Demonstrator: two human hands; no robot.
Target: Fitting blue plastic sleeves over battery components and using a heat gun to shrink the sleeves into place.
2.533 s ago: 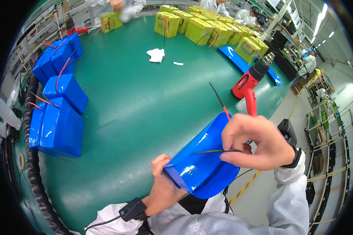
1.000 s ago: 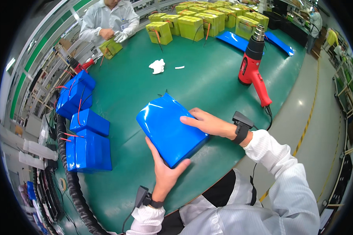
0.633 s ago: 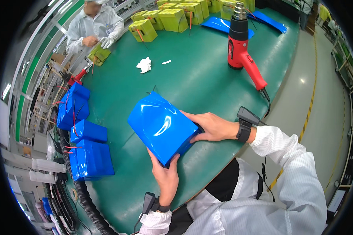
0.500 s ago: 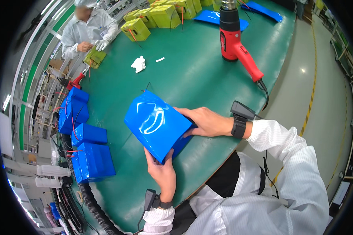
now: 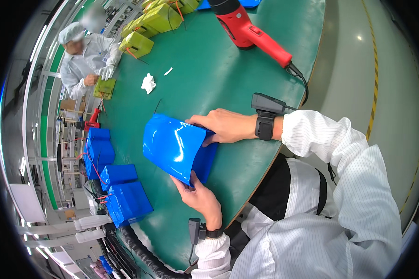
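Note:
A glossy blue plastic sleeve [image 5: 172, 144] lies tilted over the green tabletop in front of me, its wide end towards me. My left hand [image 5: 201, 201] grips the sleeve's near corner, thumb and fingers on either side of the edge. At the upper right edge, my right hand [image 5: 224, 125] pinches the sleeve, with its fingertips partly inside the mouth. A thin dark wire [image 5: 158, 106] sticks out beyond the far end. What the sleeve contains is hidden.
A red heat gun [image 5: 253, 35] stands at the far right, its cord hanging near the table edge. Blue-wrapped packs [image 5: 128, 202] with wires line the left side. Yellow-green packs [image 5: 158, 21] stand at the back. A co-worker [image 5: 86, 60] handles another pack [image 5: 104, 88]. Crumpled white paper [image 5: 148, 83] lies mid-table.
My view has shifted, so the table's things sit differently in it. The sleeve has turned a little and its mouth gapes more towards the right. Both hands still hold it.

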